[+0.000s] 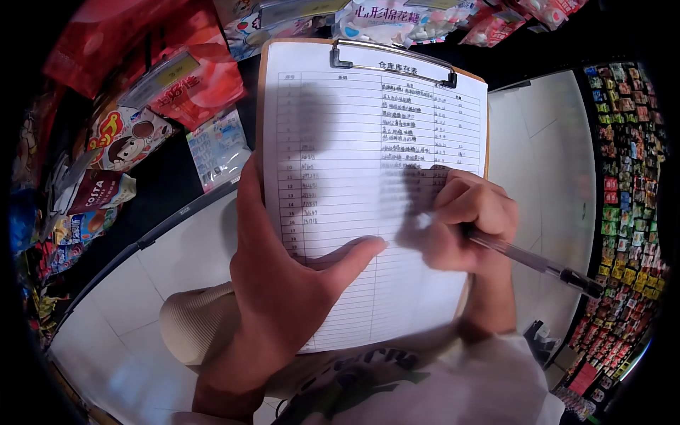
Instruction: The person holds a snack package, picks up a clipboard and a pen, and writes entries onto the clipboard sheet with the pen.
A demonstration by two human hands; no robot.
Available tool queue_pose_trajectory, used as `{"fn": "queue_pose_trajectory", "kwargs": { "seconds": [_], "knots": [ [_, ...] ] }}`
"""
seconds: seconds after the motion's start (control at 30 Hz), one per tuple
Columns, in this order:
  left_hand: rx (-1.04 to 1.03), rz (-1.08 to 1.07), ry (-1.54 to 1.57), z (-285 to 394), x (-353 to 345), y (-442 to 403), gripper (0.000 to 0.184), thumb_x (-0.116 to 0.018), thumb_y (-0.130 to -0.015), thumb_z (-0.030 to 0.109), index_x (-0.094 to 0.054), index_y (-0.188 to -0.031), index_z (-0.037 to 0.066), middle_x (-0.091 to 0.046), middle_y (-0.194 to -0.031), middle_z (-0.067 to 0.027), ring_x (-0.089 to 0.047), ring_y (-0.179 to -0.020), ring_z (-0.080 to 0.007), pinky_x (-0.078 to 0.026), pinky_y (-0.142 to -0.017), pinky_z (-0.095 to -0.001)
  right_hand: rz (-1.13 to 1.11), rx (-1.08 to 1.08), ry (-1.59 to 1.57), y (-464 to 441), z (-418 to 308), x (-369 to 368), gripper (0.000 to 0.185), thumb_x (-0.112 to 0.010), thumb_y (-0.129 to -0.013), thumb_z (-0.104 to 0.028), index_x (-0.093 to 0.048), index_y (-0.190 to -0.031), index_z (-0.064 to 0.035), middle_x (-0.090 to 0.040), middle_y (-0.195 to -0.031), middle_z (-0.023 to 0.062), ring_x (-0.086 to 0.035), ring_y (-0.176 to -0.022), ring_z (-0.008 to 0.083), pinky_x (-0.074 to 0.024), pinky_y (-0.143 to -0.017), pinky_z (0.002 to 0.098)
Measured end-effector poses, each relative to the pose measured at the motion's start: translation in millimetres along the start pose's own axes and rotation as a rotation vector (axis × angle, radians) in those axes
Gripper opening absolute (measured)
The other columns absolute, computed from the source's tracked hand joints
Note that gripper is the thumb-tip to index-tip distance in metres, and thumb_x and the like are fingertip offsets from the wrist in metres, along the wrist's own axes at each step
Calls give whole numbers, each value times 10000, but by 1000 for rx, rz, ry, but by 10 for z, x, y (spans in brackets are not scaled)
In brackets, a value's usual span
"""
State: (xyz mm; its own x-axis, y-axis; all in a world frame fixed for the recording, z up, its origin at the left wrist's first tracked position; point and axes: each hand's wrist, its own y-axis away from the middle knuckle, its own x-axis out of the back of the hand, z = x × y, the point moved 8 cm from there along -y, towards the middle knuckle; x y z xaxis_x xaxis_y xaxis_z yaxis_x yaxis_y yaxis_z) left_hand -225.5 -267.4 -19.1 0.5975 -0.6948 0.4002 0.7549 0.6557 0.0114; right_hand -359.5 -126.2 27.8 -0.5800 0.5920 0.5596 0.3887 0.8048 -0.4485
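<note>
While clasping a clipboard [261,78] along its 9 o'clock edge with the left hand [283,280], thumb laid across the form [336,191], photographed gripping a pen [531,259] in the curled right hand [478,219], over the clipboard's 3 o'clock side. At the centre of the view, the clipboard, with a metal clip [393,58] at 12 o'clock. On the form, handwriting in rows towards 12 o'clock and in a column towards 9 o'clock. Towards 4 o'clock, the pen's clear barrel and dark end; its writing end, too blurred to make out. Beyond the clip at 12 o'clock, a marshmallow bag [382,23]; at 9 o'clock, a COSTA packet [103,193]; at 3 o'clock, rows of small packets [627,191] past a pale tiled floor [542,134]. At 6 o'clock, a printed white shirt [460,379].
</note>
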Motion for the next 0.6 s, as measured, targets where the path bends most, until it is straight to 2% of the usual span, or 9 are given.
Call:
{"fn": "queue_pose_trajectory", "kwargs": {
  "seconds": [0.6],
  "knots": [
    [30,-12,6,-3,4,2,1098,-935,-607,136,-279,-1471,-39,-532,-1316,-210,-575,-1176,-271,-473,-986,-370,26,32,44,23,14,-12,240,-714,-750,-22,-481,-717,-71,-491,-575,33,-486,-497,165,-370,-448,272]
  ]
}}
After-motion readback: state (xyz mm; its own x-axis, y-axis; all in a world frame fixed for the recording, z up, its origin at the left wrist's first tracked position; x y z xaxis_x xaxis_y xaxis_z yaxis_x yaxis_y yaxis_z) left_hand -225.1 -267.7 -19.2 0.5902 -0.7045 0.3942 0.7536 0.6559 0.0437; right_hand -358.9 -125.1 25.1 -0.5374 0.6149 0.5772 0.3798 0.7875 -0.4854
